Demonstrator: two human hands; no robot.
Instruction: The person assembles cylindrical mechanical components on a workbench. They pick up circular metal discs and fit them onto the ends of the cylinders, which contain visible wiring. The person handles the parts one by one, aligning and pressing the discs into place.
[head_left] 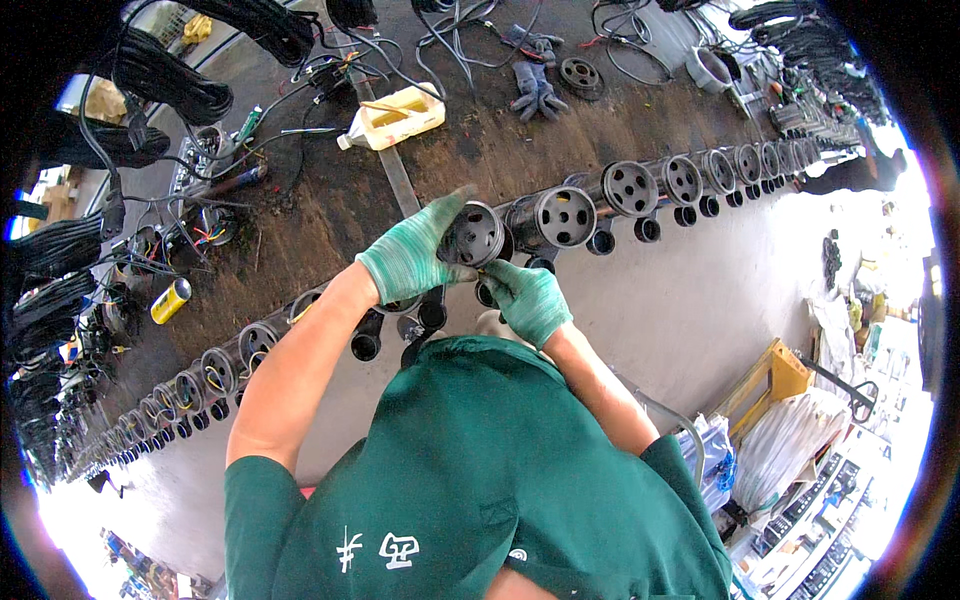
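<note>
Both my hands wear green-striped work gloves with dark, soiled fingertips. A black cylindrical housing [476,234] with holes in its round end face lies at the table's near edge, in a long row of similar ones. My left hand [418,248] grips it from the left, thumb below and fingers over the top. At the lower rim of that face, the fingertips of my right hand [532,300] are pinched together. Whatever they hold is too small to make out. Just to the right sits another black housing [565,218], with a short black tube [600,242] below it.
Across the dark, stained table [320,215] lie a plastic bottle of yellowish liquid [402,118], grey gloves [537,92], a black ring-shaped part [581,76] and a yellow can [171,301]. Coiled black cables [165,75] crowd the far left. A yellow pallet jack [780,372] stands at right.
</note>
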